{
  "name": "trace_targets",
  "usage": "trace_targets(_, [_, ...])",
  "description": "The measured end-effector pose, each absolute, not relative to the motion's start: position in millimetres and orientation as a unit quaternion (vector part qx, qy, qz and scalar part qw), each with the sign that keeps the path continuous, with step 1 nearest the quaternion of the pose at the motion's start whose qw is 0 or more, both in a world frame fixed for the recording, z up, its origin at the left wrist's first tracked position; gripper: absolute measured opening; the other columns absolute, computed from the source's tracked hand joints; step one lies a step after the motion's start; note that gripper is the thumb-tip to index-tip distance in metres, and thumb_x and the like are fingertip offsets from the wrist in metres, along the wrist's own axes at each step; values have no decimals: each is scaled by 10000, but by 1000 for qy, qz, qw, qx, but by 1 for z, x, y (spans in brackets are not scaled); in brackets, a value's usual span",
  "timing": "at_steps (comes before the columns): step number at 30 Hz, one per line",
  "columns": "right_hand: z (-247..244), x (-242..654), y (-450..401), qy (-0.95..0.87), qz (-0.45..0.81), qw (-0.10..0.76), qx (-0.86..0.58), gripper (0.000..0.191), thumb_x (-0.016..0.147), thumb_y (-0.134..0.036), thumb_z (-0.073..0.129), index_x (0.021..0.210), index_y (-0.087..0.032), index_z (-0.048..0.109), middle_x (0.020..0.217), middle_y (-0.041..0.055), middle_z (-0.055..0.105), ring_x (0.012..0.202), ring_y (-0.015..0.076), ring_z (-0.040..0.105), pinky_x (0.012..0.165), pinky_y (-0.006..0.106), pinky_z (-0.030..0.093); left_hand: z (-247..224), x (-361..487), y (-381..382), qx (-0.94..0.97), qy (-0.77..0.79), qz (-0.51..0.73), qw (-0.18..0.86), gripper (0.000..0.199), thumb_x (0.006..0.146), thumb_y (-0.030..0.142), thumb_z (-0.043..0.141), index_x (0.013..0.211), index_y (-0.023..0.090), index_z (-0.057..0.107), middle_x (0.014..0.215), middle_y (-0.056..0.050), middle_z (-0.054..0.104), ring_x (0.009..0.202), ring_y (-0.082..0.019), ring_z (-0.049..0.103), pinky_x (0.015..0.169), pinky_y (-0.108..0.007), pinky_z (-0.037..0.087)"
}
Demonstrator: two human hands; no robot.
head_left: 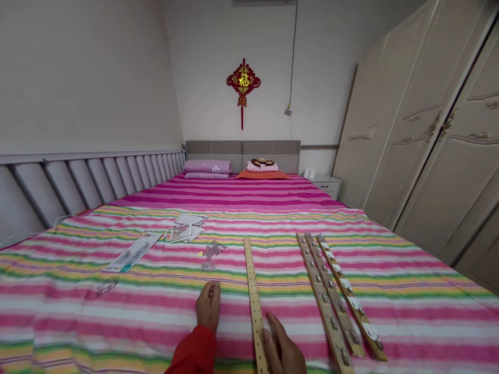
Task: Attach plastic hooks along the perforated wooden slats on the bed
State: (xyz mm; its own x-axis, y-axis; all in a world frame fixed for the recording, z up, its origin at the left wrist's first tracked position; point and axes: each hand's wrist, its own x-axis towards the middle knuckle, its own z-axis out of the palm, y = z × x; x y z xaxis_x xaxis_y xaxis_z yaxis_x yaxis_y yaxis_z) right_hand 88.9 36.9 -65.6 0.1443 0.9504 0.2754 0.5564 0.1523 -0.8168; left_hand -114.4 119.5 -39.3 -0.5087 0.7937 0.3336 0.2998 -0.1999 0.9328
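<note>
My left hand (208, 305) is closed, fingers curled together, above the striped sheet; anything inside it is hidden. Just right of it, a long pale strip with rows of small holes (252, 293) lies lengthwise on the bed. Beside the strip's near end is my right hand (283, 347), a little blurred. Its fingers are bent but apart, with the thumb side over or against the strip's edge. Beyond my left hand lie small clear plastic bags (213, 250) and another clear piece (208, 266).
On the right lie three strips carrying small metal pieces: an outer one (324, 296), a middle one (338, 298) and one with white tags (353, 298). At left are a flat packet (134, 252), white cards (185, 228) and a wiry tangle (107, 285). A railing (113, 179) lines the bed.
</note>
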Motion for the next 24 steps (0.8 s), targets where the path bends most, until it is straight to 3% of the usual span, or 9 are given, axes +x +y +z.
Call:
trace_targets(4, [-68, 98, 43, -570, 264, 507, -590, 563, 882, -611, 341, 1057, -195, 678, 924, 87, 755, 879, 238, 708, 727, 241, 533, -28, -128, 136, 349, 563, 696, 277, 482, 636, 533, 628, 929, 154, 586, 573, 45, 508, 510, -115, 486, 491, -229, 394])
trace_targets(9, [-75, 97, 44, -569, 281, 509, -581, 511, 868, -613, 372, 998, -226, 680, 876, 63, 757, 793, 226, 713, 684, 242, 533, -8, -148, 165, 314, 589, 694, 271, 554, 642, 455, 585, 1085, 122, 585, 544, 62, 498, 447, -88, 450, 461, -220, 372])
trace_targets(15, [-72, 95, 42, -576, 273, 509, -578, 507, 879, -606, 352, 984, -230, 674, 838, 56, 752, 754, 221, 710, 655, 243, 519, -8, -161, 181, 333, 641, 628, 289, 394, 643, 483, 566, 834, 145, 634, 543, 33, 548, 443, -111, 514, 470, -245, 412])
trace_targets(24, [-63, 99, 38, -592, 276, 503, -566, 436, 893, -543, 396, 992, -220, 672, 856, 59, 745, 771, 216, 698, 683, 243, 516, -13, -161, 153, 305, 605, 677, 288, 442, 478, 548, 713, 628, 155, 579, 516, -3, 600, 510, -146, 575, 547, -283, 478])
